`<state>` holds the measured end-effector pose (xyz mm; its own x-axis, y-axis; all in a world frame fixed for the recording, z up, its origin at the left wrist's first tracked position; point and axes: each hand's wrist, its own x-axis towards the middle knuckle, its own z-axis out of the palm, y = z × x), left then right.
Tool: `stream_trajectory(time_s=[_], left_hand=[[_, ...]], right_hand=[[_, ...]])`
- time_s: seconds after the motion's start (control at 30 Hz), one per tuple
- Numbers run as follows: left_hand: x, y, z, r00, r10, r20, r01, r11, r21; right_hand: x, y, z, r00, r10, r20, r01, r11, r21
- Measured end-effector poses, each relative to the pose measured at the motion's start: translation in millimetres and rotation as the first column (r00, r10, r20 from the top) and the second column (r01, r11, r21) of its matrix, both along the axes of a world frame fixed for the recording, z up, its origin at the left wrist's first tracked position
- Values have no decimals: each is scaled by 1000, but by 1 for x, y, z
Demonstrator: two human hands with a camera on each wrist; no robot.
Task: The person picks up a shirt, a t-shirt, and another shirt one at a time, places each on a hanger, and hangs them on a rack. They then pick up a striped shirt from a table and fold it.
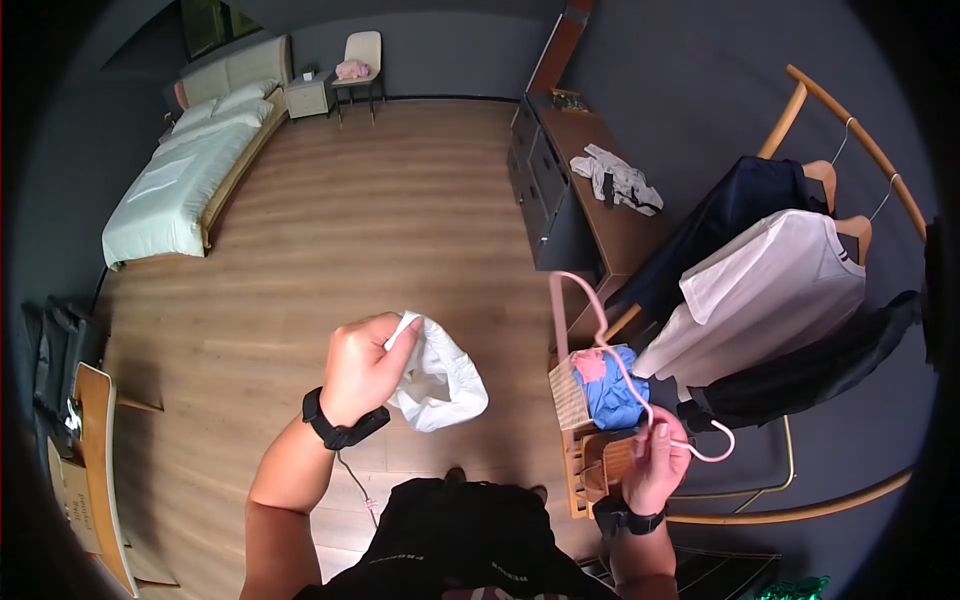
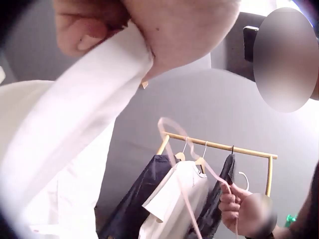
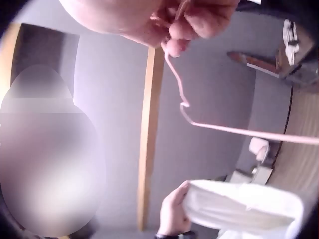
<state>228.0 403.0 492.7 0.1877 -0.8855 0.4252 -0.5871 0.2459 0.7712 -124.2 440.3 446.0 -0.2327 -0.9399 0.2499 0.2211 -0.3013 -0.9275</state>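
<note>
In the head view my left hand [image 1: 366, 366] pinches the edge of a white cloth piece [image 1: 458, 392], whose opening forms a loop. The left wrist view shows the white fabric [image 2: 75, 114] hanging in a band from the left hand's fingers [image 2: 89, 35]. My right hand [image 1: 657, 462] grips a pink hanger [image 1: 603, 325] near its hook, and the hook curves out to the right. In the right wrist view the pink hanger [image 3: 239, 130] runs from the right fingers toward the right edge, above the white cloth [image 3: 244, 201]. Hanger and cloth are apart.
A wooden rack [image 1: 868, 138] on the right holds a navy garment [image 1: 735, 215], a white shirt [image 1: 775, 290] and a black garment [image 1: 810, 375]. Below the hanger, a basket [image 1: 571, 396] contains blue and pink cloth. Clothes lie on the brown desk [image 1: 575, 135]. A bed [image 1: 175, 190] stands far left.
</note>
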Motion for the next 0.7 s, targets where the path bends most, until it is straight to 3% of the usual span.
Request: stream_trajectory(time_s=[0.1, 0.17, 0.23, 0.37, 0.43, 0.47, 0.5, 0.57, 0.63, 0.7], left_hand=[[-6, -5, 10, 999, -18, -39, 18, 1000, 0], [-11, -7, 21, 999, -27, -47, 26, 1000, -12], [-12, -11, 28, 997, -34, -76, 33, 999, -15], [-12, -10, 41, 983, -62, -172, 63, 998, 5], [-11, -8, 41, 976, -78, -203, 84, 996, 20], [-9, -7, 39, 956, -75, -285, 75, 997, -8], [-7, -7, 39, 928, -73, -364, 64, 997, -38], [4, -10, 39, 869, -79, -488, 62, 997, -52], [13, -12, 43, 844, -46, -534, 42, 999, -20], [14, -16, 40, 834, -41, -551, 44, 999, -8]], right_hand=[[38, -10, 20, 971, 199, 133, -171, 966, -196], [59, -17, 35, 933, 345, 99, -306, 909, -283], [84, -13, 59, 854, 449, 263, -368, 878, -305], [109, -17, 58, 785, 514, 346, -373, 838, -398], [114, -24, 42, 884, 438, 162, -368, 867, -336], [107, -29, 25, 931, 362, -51, -360, 886, -293], [99, -30, 13, 930, 364, -51, -362, 883, -299], [85, -28, -3, 895, 363, -258, -399, 911, -104], [68, -30, -5, 894, 387, -226, -408, 911, -55], [50, -32, -2, 796, 480, -368, -479, 872, 100]])
